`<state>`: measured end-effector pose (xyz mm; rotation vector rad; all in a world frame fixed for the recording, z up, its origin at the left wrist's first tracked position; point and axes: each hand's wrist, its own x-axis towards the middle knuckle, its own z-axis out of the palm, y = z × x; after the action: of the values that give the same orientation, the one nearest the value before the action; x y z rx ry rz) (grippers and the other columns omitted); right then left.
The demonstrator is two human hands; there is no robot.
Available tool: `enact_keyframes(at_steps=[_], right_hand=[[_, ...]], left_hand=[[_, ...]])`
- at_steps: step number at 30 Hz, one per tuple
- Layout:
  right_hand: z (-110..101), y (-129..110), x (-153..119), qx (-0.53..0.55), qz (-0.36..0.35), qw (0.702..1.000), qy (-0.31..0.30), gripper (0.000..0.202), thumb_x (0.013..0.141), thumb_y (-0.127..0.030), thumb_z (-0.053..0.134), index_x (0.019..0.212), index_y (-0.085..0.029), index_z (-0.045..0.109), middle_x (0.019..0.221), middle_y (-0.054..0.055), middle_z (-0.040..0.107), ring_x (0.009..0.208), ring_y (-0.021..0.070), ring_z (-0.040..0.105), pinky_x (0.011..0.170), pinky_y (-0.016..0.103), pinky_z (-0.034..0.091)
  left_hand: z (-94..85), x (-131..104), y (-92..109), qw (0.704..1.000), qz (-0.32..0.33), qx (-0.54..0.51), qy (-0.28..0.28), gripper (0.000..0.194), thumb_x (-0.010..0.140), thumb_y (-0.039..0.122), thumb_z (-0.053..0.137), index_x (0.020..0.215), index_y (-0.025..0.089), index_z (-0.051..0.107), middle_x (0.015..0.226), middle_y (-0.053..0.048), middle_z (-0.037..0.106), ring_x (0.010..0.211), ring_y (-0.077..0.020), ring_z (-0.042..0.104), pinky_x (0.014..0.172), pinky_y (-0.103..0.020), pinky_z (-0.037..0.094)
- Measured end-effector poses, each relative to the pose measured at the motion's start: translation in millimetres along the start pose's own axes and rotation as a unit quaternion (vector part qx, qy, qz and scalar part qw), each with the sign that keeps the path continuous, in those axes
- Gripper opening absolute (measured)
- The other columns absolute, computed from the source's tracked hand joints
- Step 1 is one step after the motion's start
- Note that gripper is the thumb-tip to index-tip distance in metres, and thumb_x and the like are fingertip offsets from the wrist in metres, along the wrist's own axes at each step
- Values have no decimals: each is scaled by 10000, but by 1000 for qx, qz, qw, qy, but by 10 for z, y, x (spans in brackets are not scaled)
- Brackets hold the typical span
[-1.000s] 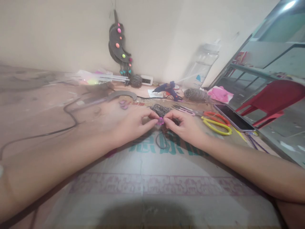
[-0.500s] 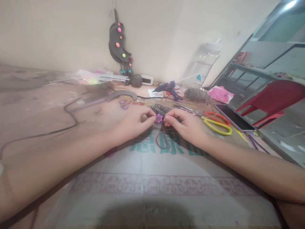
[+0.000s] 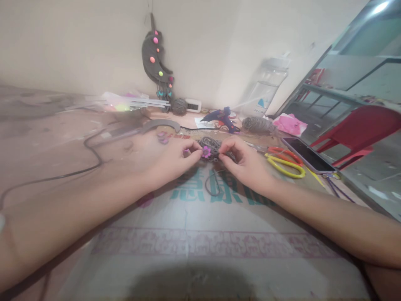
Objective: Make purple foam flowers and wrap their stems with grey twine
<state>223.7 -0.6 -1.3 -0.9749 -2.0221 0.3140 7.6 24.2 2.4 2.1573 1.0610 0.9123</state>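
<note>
A small purple flower (image 3: 206, 151) is pinched at its left edge between the thumb and index finger of my left hand (image 3: 177, 161). Just right of it, my right hand (image 3: 246, 161) is closed in a pinch, its thumb and index tips together; anything between them is too small to make out. Behind the fingertips lies a tangle of grey yarn (image 3: 211, 144). A loop of thin grey cord (image 3: 212, 188) rests below the hands on the printed cardboard sheet (image 3: 200, 217).
To the right are red-and-yellow-handled scissors (image 3: 285, 167) and a phone (image 3: 308, 154). Farther back stand a glue gun (image 3: 219, 117), a yarn skein (image 3: 258, 124) and a water bottle (image 3: 265, 90). A decorated grey crescent (image 3: 153, 60) hangs on the wall. A black cable (image 3: 94, 161) crosses the left side.
The flower has shifted slightly left and up with my left hand. My right hand has drawn a little away from it, and its index finger is more arched.
</note>
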Motion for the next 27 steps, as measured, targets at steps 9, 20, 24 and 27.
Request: enact_keyframes(at_steps=[9, 20, 24, 27], right_hand=[[-20, -26, -1, -19, -9, 1000, -16, 215, 788, -18, 495, 805, -230, 467, 815, -1, 493, 759, 153, 491, 715, 304, 397], [12, -16, -38, 110, 99, 988, -42, 55, 939, -184, 543, 984, -216, 541, 760, -21, 591, 653, 120, 562, 630, 279, 446], [15, -31, -36, 153, 100, 982, -50, 61, 949, -174, 520, 999, -208, 534, 818, -2, 651, 654, 106, 579, 625, 268, 465], [15, -34, -24, 167, 109, 979, -46, 34, 954, -200, 525, 985, -211, 531, 754, -18, 632, 647, 107, 575, 614, 263, 463]], left_hand=[[2, -8, -12, 1000, 2, 15, -8, 217, 910, 311, 497, 844, 183, 660, 837, -25, 715, 810, -187, 641, 741, -310, 468], [2, -10, -25, 1000, 23, 7, -12, 217, 926, 302, 497, 858, 189, 669, 850, -11, 719, 813, -174, 644, 741, -297, 465], [1, -10, -24, 1000, 24, 8, -14, 213, 926, 296, 500, 857, 187, 669, 848, -8, 715, 808, -170, 640, 733, -292, 458], [1, -9, -18, 1000, 24, 9, -11, 207, 922, 294, 504, 850, 187, 667, 842, -7, 714, 803, -168, 639, 730, -291, 461]])
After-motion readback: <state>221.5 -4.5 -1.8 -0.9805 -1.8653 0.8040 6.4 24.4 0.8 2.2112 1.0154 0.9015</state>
